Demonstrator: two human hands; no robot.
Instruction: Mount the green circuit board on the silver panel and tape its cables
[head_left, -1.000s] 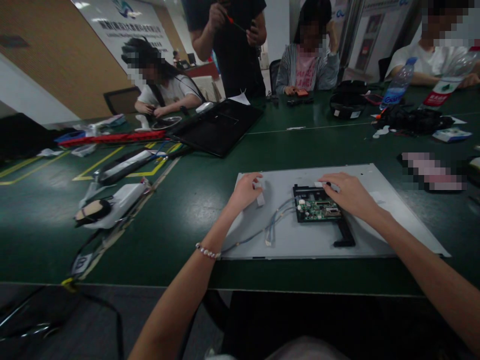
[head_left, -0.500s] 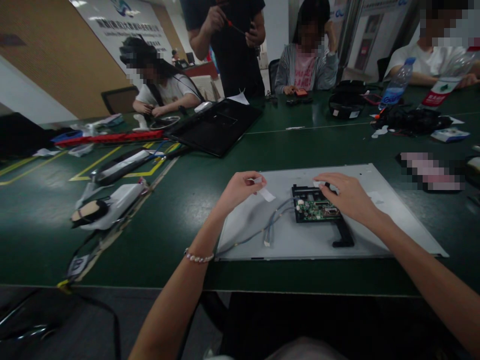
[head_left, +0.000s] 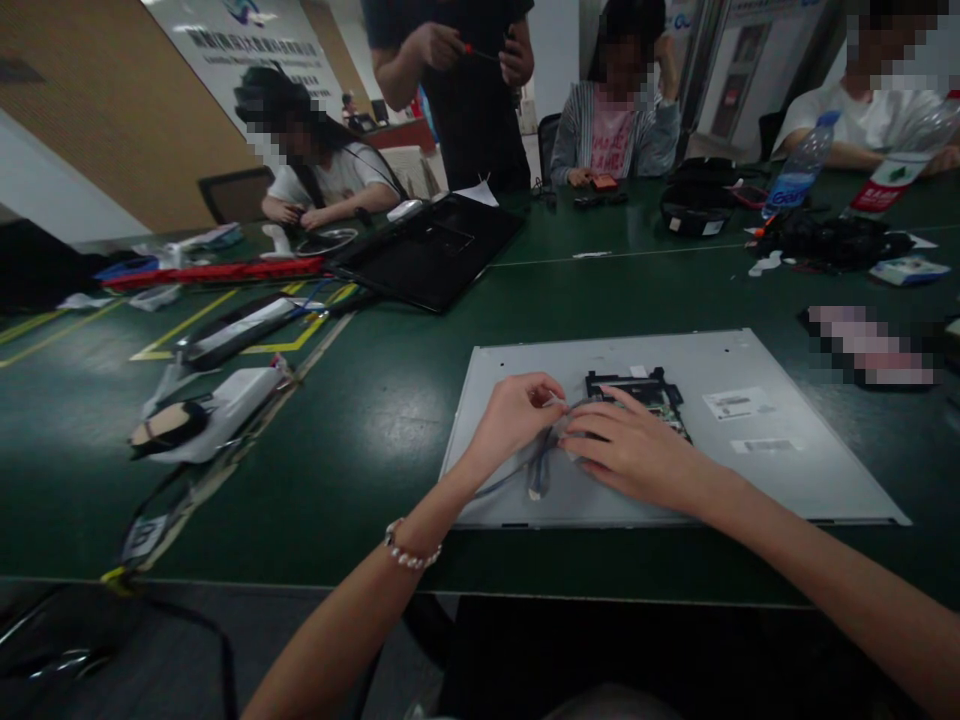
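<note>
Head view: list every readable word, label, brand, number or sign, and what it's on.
"Ga", perhaps "Gan": blue-label bottle; the rest is unclear.
Wall sign: Chinese characters with Latin letters below, too blurred.
Pink shirt: capital letters, too blurred to quote surely.
Red-label bottle: label print too blurred.
Two labels on the panel: print too small.
Cable tag, left: mark too blurred.
</note>
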